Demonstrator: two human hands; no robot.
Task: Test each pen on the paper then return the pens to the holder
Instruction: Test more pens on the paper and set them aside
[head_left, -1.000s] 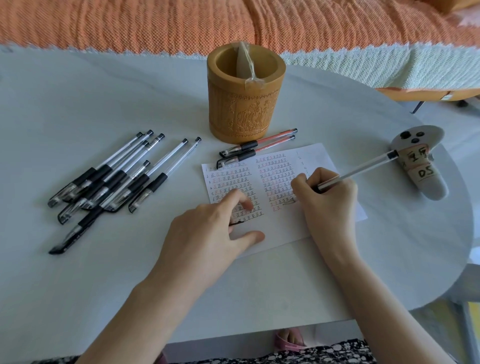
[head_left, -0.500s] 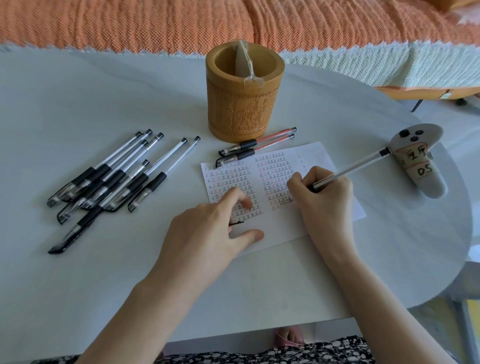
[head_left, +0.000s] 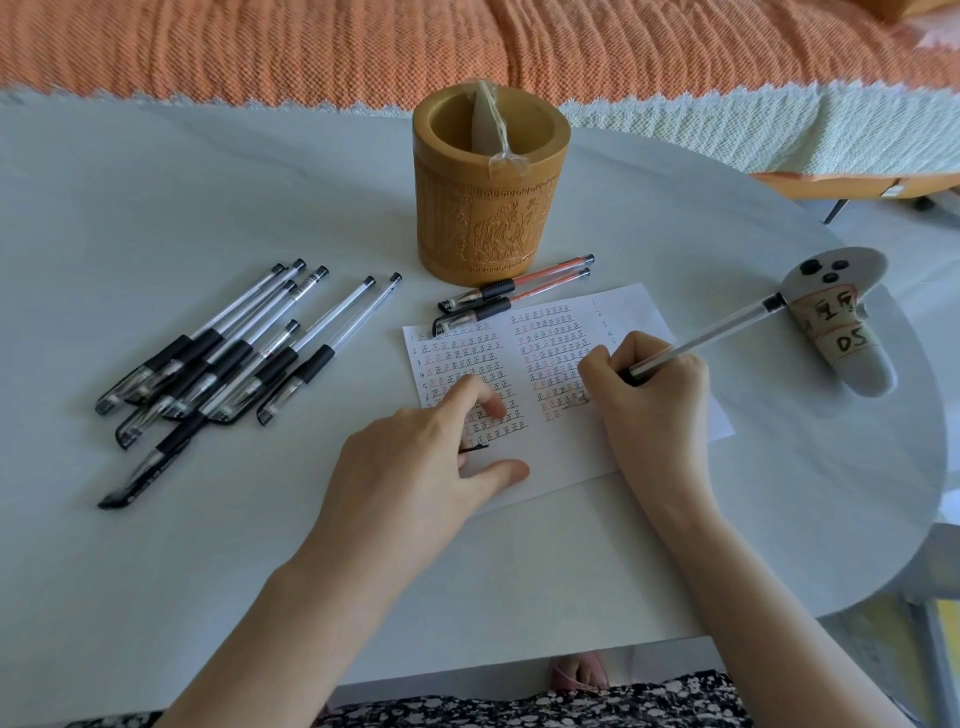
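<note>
On white paper (head_left: 561, 462), right hand (head_left: 654, 400) pinching clear-barrelled pen (head_left: 701, 338)

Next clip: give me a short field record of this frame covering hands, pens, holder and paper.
right hand: grips a clear pen, tip down on the paper among rows of marks
left hand: presses the paper, what looks like a black cap under curled fingers
black pens: loose pile, left of the paper
red pens: two, lying before the holder
holder: upright, no pens visible inside
other: grey controller at right
</note>
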